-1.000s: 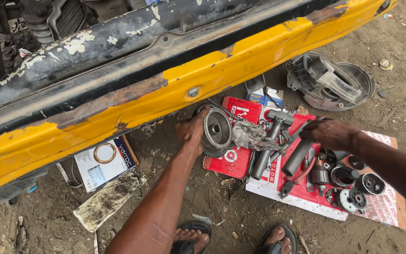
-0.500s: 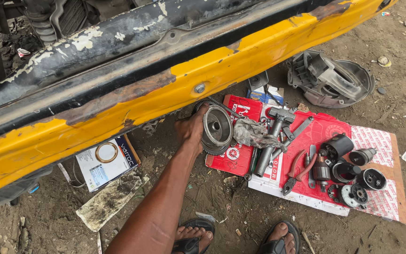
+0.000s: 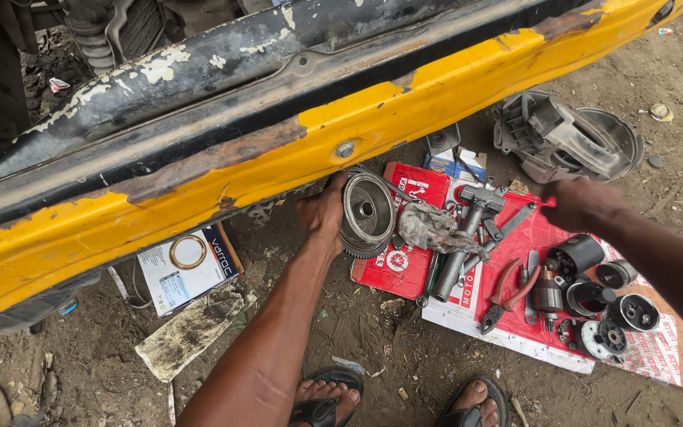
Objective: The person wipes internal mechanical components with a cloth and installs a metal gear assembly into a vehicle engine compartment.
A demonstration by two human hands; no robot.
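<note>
Left hand [image 3: 322,217] clamped on rim of round toothed metal drum [image 3: 367,215], standing on edge on red cardboard [image 3: 405,273] beneath yellow bumper [image 3: 199,190]. Right hand [image 3: 583,204] blurred, hovering above pliers [image 3: 507,292]; fingers seemingly empty, spread unclear. Grey rag [image 3: 435,229] beside drum.

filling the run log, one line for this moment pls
left hand: grips toothed round drum on edge | right hand: empty, over red sheet | pliers: untouched
</note>
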